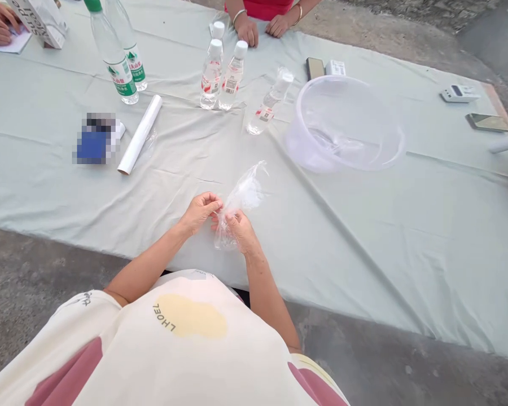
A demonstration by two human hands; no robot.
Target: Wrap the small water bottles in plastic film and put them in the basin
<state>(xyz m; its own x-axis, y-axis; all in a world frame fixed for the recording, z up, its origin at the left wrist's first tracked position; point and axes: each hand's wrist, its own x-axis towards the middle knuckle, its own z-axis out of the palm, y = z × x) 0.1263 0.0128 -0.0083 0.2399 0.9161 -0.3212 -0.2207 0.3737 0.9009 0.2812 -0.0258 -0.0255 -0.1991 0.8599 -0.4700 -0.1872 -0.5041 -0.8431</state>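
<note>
A crumpled clear plastic bag (246, 190) is held between my two hands, just above the near part of the table. My left hand (203, 211) pinches its left edge with thumb and fingertips. From the right side my right hand (240, 230) grips the bag's gathered middle. Part of the bag bunches below the fingers, and the loose part fans out to the upper right. Whether anything lies inside the bag I cannot tell.
A translucent tub (296, 144) with clear plastic inside stands right of centre. A white roll (140, 134) lies at left. Small water bottles (232, 76) and tall green-labelled bottles (117, 62) stand farther back. A phone (487, 122) lies at right. Other people's hands (248, 32) rest across the table.
</note>
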